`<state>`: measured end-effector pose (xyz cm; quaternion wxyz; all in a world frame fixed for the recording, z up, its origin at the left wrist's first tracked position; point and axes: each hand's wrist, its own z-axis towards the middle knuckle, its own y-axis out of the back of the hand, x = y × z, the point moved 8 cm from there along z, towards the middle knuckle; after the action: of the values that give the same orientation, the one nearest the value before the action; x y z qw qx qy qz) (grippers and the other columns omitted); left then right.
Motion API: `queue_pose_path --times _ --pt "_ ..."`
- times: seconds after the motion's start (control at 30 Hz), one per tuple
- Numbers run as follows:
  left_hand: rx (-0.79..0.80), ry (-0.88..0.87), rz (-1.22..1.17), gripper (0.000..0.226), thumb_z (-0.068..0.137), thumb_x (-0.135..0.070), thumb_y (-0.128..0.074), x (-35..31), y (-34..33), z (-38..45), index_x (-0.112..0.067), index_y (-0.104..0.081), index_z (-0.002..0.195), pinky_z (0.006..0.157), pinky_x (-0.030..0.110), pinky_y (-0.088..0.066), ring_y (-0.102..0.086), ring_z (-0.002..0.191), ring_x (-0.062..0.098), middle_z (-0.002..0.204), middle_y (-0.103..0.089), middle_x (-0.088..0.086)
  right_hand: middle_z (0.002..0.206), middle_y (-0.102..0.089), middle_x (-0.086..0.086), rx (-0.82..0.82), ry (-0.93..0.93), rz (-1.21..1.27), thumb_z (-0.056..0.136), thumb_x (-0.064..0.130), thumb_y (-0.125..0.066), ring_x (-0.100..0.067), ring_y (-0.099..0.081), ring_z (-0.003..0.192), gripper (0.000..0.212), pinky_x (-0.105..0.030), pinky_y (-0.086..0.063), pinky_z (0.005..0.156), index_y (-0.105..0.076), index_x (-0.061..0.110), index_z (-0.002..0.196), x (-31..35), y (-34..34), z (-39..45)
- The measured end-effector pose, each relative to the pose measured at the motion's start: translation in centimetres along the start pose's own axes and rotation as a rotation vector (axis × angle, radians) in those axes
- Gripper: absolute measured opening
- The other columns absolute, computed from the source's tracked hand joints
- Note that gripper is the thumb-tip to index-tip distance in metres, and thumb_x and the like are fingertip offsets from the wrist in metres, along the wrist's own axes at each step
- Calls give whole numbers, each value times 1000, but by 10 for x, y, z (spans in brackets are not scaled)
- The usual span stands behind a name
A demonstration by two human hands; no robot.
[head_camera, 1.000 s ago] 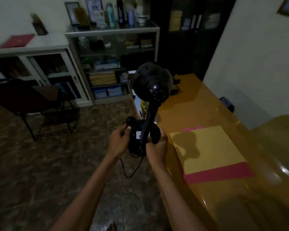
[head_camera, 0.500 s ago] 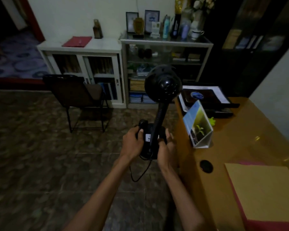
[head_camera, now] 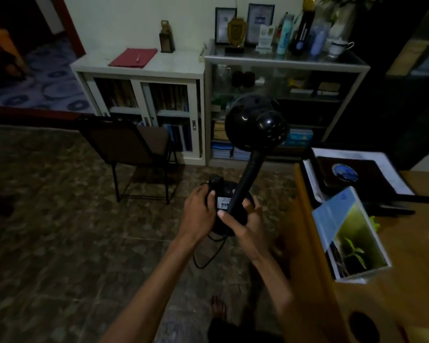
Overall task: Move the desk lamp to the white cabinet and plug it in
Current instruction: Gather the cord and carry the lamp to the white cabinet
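Observation:
I carry a black desk lamp (head_camera: 255,125) with a gooseneck and round shade, held in the air above the floor. My left hand (head_camera: 200,211) grips the left side of its round base. My right hand (head_camera: 243,224) grips the base's right side at the foot of the neck. The black cord (head_camera: 206,256) hangs in a loop below the base. The low white cabinet (head_camera: 144,70) with sliding glass doors stands against the far wall, ahead and to the left. A red folder (head_camera: 133,57) and a small trophy (head_camera: 166,37) rest on its top.
A dark chair (head_camera: 129,144) stands in front of the white cabinet. A glass shelf unit (head_camera: 285,60) with bottles and frames is right of the cabinet. The wooden desk (head_camera: 406,280) with a desk calendar (head_camera: 349,233) and a black folder runs along my right. A doorway opens at far left.
My view has swung left and moved forward, away from the desk and toward the cabinets. The lamp stays in both hands; the white cabinet and chair look nearer.

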<state>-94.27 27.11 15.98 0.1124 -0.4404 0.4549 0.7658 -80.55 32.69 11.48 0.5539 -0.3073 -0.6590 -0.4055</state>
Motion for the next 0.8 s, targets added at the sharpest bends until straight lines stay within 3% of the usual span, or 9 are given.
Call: queue_pose_path --times 0.13,0.3,0.4,0.47,0.57,0.7,0.8 --pt "-37 9 17 25 102 -18 -42 8 0 76 -8 -63 110 80 30 -49 -61 95 21 109 -62 9 157 -22 5 -112 28 -48 77 50 -77 -21 -45 138 60 -37 -53 104 -61 27 130 12 -15 82" --pt "-79 52 50 22 102 -18 -43 33 7 164 -8 -63 103 68 17 -35 -58 86 15 104 -62 6 152 -28 6 -184 86 -198 75 59 -71 -19 -44 136 54 -27 -47 101 -62 36 122 40 -35 174" --pt "-122 101 22 24 102 -19 -44 55 15 214 -8 -64 103 73 24 -41 -60 89 16 107 -65 8 135 -39 8 -203 137 -222 75 50 -76 -19 -46 133 38 -15 -41 92 -65 41 111 58 -55 228" --pt "-142 132 -2 25 102 -21 -43 72 21 250 -9 -64 103 76 27 -44 -60 91 18 106 -65 7 128 -39 9 -199 132 -227 74 45 -78 -20 -48 131 37 -15 -41 92 -66 41 108 66 -72 268" --pt "-173 127 -32 26 103 -22 -42 96 31 311 -9 -64 103 73 29 -48 -61 89 18 102 -65 5 145 -40 1 -216 170 -242 73 44 -79 -21 -44 135 48 -23 -42 98 -65 33 117 79 -101 332" --pt "-188 108 -82 25 103 -25 -42 123 50 402 -16 -65 102 67 13 -43 -59 82 5 93 -61 -8 144 -44 3 -266 183 -248 70 56 -75 -18 -47 132 81 -24 -41 97 -49 25 140 96 -138 425" --pt "-178 105 -99 25 103 -26 -41 138 64 473 -17 -64 99 70 27 -51 -62 83 9 94 -64 -3 145 -44 5 -273 161 -232 70 61 -72 -18 -48 132 84 -29 -45 99 -47 27 143 110 -165 494"
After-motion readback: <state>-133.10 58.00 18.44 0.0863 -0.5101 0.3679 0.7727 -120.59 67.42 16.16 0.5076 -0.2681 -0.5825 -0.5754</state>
